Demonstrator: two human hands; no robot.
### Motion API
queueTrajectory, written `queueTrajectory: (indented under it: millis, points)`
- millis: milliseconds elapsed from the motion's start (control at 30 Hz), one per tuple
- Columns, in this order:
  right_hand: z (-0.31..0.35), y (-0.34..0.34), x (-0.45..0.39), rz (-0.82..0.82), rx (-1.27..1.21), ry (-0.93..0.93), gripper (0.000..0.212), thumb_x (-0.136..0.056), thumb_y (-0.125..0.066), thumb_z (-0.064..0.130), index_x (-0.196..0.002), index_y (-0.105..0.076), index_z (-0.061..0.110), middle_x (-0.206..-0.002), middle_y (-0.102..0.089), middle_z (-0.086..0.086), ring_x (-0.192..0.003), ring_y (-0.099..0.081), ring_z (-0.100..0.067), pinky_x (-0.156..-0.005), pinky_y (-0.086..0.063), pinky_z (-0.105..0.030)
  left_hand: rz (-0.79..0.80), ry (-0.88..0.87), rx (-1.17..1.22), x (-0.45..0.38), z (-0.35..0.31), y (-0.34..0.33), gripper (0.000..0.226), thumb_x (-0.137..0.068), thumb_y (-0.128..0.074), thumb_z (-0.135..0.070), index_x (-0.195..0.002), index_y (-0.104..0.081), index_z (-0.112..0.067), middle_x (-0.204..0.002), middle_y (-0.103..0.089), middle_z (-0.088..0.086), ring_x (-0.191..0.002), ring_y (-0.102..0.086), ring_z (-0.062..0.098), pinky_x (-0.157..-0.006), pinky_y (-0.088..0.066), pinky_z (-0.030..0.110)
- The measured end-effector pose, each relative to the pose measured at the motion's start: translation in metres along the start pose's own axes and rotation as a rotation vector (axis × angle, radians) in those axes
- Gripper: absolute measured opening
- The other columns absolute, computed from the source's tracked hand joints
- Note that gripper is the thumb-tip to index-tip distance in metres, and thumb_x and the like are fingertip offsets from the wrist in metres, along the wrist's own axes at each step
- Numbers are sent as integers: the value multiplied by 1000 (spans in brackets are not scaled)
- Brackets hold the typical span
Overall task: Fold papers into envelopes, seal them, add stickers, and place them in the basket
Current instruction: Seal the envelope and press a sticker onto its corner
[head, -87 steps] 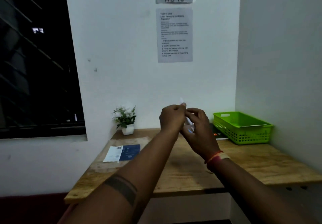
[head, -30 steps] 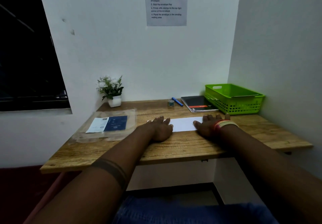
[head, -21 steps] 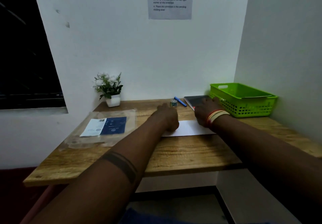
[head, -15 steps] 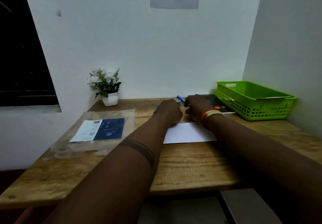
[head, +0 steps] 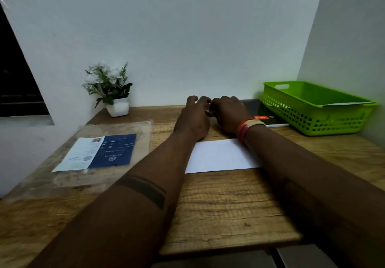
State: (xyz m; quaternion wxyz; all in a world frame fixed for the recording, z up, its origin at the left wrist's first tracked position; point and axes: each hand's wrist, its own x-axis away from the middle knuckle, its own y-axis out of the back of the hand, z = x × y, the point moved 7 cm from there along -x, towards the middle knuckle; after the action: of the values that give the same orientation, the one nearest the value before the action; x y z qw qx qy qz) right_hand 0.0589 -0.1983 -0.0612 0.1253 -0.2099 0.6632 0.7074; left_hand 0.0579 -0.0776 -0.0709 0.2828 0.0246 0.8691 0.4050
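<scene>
Wooden table (head: 229, 209), green basket (head: 316, 111) far right with a white envelope edge showing, white envelope (head: 220, 156) flat mid-table partly under forearms, left hand (head: 194, 119) and right hand (head: 228, 113) together beyond it, fingers curled, grasp hidden, cannot tell.

Both hands meet at the back of the wooden desk

The left hand (head: 194, 119) and right hand (head: 228, 113) touch beyond a white envelope (head: 220, 155); a green basket (head: 316, 109) stands right, holding paper.
</scene>
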Motion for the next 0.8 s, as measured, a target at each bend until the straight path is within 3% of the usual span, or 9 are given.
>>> queueTrajectory:
  millis: [67,233,333,467,567,633,733,800]
  points:
    - [4,7,5,-32,-71,40,24,-90,-55,19,-113,-61,21,-109,-64,-8,-103,-56,-34,-82,-46,-40,-22,-40,-4,3,-4,5,42,-89,-58,-6,-127,-60,-25,-135,-56,4,-118,-59,25,-98,-50,40]
    - [-1,17,14,-76,-501,7,14,-93,-58,17,-101,-66,26,-97,-70,4,-94,-64,-15,-80,-48,-30,-82,1,124,14,-1,21,30,-90,-73,-19,-120,-68,-19,-117,-69,2,-107,-63,16,-84,-41,22]
    - [-6,17,15,-84,-696,-27,17,-92,-62,14,-103,-65,27,-90,-70,4,-85,-66,-11,-80,-52,-31,-90,42,232,15,3,21,31,-88,-77,-23,-117,-68,-18,-107,-69,-2,-97,-62,11,-78,-40,18]
    - [-15,15,13,-84,-1005,-107,29,-88,-70,5,-114,-62,17,-81,-69,-2,-63,-60,-3,-64,-47,-25,-94,81,328,14,7,20,40,-86,-79,-26,-119,-58,-20,-81,-58,-15,-84,-60,12,-64,-38,17]
    - [-16,14,11,-64,-969,-101,21,-88,-70,5,-109,-71,10,-78,-68,3,-56,-56,5,-62,-45,-20,-85,84,332,11,9,19,48,-86,-80,-26,-127,-55,-20,-84,-61,-9,-83,-59,13,-63,-37,16]
    - [-16,15,10,-62,-910,-84,17,-88,-71,9,-103,-76,12,-76,-69,8,-56,-56,7,-63,-45,-19,-69,76,291,10,9,19,48,-86,-79,-29,-128,-59,-20,-97,-68,0,-89,-60,14,-64,-36,15]
    - [-19,15,10,-75,-901,-83,14,-86,-73,11,-99,-77,13,-77,-71,8,-60,-57,4,-65,-46,-23,-58,91,264,9,10,17,49,-86,-79,-34,-129,-63,-18,-111,-70,6,-99,-64,20,-71,-38,23]
    - [-19,17,10,-81,-901,-80,10,-84,-75,10,-92,-77,15,-75,-70,6,-61,-57,-2,-64,-47,-26,-55,102,261,10,10,17,47,-86,-79,-36,-126,-65,-17,-110,-71,5,-98,-64,20,-67,-37,22]
